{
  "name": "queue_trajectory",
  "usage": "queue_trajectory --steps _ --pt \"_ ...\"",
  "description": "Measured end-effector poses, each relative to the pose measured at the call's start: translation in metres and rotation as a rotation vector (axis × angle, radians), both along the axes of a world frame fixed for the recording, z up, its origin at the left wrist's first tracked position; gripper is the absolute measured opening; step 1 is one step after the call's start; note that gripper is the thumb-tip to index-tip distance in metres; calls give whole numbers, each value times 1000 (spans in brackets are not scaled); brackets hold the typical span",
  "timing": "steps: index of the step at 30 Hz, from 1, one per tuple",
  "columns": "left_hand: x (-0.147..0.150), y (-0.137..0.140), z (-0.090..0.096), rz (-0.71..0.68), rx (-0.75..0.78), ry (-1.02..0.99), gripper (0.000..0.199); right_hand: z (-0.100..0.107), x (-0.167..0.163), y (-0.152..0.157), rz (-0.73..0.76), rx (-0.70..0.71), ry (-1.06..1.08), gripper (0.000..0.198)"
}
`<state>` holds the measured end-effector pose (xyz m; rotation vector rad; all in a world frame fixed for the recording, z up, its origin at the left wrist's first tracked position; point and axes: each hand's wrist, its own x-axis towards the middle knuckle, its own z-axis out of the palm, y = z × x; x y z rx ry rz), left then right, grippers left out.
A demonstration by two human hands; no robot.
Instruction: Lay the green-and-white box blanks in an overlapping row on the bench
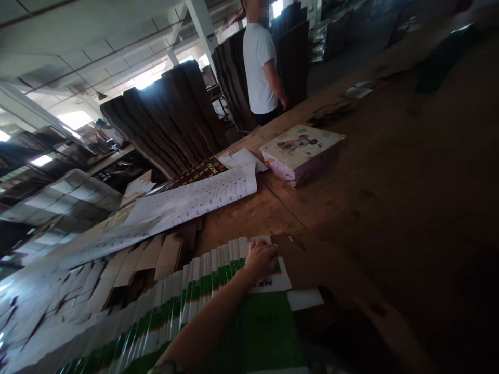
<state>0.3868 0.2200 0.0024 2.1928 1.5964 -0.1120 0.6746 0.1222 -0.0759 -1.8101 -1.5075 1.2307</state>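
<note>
A long row of green-and-white folded cartons [212, 275] stands on edge, packed close together along the table. My left hand [262, 258] reaches over the row's near end, fingers curled over the top edge of the front carton [268, 317]. Dark lettering shows on that carton's white band, just below my hand. A pale flap [305, 299] sticks out at its right side. What looks like my right hand [376, 310] is a dim shape in deep shadow to the right of the carton, and its fingers cannot be made out.
On the brown table [230, 218] lie a box with a cartoon mouse [302, 148], a large printed sheet [195, 195] and brown cardboard pieces [144, 254]. Tall cardboard stacks [167, 117] and a person in a white shirt [259, 67] stand beyond.
</note>
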Motion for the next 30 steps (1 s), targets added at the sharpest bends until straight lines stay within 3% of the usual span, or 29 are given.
queue_trajectory --steps 2,4,9,15,17,20,25,27,30 --pt "0 3 3 32 -13 35 25 5 -5 2 -52 -15 -49 46" --pt "-1 5 3 86 -28 59 32 9 -26 1 -26 54 -19 48" --pt "-5 7 0 100 -68 60 41 -10 -76 -8 326 270 159 48" --pt "-6 1 -2 50 -65 57 41 -53 -83 -15 354 392 62 48" --pt "-6 0 -1 29 -75 71 41 -55 -83 -14 363 432 35 48" --pt "-6 -1 -1 -17 -62 96 42 -41 -85 -10 421 416 7 49" --pt "-3 -1 -3 -8 -56 116 58 -6 -54 7 516 272 -111 63" --pt "-2 0 -2 0 -56 109 53 -4 -23 14 470 273 -311 72" --pt "0 1 -1 19 -72 109 35 -17 24 17 347 346 -653 70"
